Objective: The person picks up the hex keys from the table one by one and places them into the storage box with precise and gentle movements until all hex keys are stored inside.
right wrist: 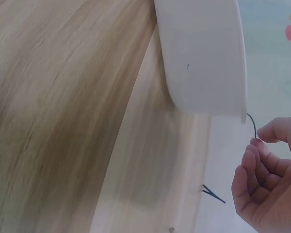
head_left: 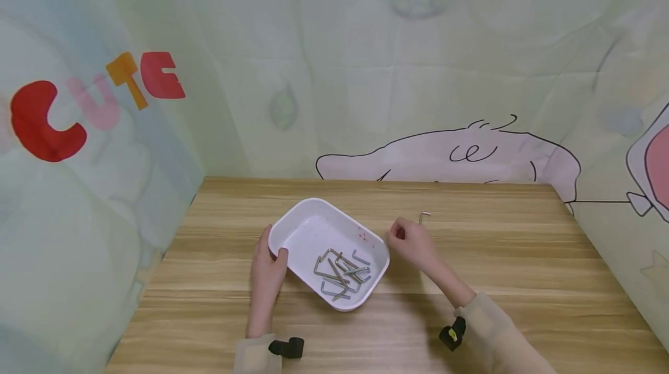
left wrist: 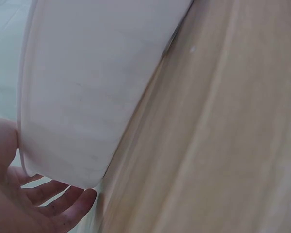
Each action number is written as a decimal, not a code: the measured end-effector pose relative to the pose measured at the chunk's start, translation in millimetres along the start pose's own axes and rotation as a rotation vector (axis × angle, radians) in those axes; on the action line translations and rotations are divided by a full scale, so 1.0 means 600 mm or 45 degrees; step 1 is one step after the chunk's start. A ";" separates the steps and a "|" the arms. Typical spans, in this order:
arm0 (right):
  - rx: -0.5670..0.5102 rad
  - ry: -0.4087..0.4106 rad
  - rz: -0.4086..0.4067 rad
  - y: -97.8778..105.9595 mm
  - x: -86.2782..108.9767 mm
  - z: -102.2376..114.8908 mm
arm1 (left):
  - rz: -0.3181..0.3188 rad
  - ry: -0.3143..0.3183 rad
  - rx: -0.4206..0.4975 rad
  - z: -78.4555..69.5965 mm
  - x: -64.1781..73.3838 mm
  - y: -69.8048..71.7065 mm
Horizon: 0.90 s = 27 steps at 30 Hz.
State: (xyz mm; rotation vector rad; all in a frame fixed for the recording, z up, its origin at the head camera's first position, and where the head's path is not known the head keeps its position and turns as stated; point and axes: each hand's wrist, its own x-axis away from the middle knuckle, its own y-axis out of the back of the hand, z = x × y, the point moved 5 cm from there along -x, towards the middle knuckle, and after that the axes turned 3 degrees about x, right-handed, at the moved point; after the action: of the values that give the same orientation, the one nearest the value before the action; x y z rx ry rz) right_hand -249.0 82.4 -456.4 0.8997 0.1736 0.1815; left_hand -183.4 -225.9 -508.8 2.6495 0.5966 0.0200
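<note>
A white plastic tray [head_left: 298, 240] sits at an angle on the table, with several bent metal rods [head_left: 340, 275], brassy and silvery, heaped at its near end. Many are L-shaped. My left hand [head_left: 268, 272] grips the tray's left side, thumb over the rim; in the left wrist view the fingers lie against its outer wall. Beside the right rim is my right hand [head_left: 415, 246], fingers curled and thumb tip close to the index fingertip. Nothing shows between them in the right wrist view. Just behind that hand lies another L-shaped metal rod [head_left: 425, 214], partly hidden by it.
The wood-grain table [head_left: 209, 304] ends at a printed curtain [head_left: 251, 72] along its back and sides. Black wrist cameras [head_left: 452, 334] are strapped over both sleeves. Small red marks [head_left: 363, 237] show on the tray's inner wall.
</note>
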 end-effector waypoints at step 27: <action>0.177 -0.126 0.011 0.004 -0.035 -0.083 | -0.008 -0.009 0.022 -0.005 0.003 0.001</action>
State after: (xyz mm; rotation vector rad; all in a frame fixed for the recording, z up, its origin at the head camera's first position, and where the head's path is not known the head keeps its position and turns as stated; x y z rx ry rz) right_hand -280.6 117.0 -483.4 1.0454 0.0910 0.1333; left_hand -182.1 -224.5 -506.1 2.6630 0.6053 0.0033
